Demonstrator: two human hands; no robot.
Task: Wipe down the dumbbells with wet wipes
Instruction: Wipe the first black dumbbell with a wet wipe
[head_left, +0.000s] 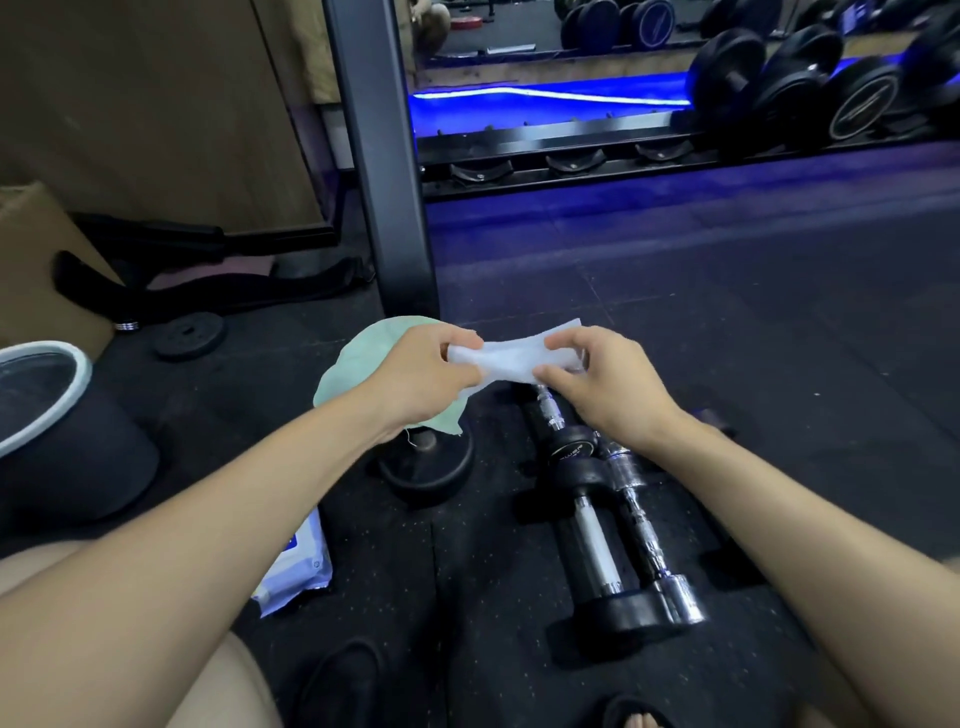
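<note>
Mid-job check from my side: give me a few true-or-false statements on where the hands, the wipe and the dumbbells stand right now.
1. Both hands hold the wet wipe, the left hand and right hand each in a pinching grip. True.
2. The wipe is pressed onto a dumbbell handle. False: it is stretched in the air above them.
3. Two dumbbells lie side by side on the floor. True.
4. The wipes pack lies right of the dumbbells. False: it lies to their left.

A single head-mounted wide-angle camera looks forward and down, close above the floor, facing a dumbbell rack ahead.
</note>
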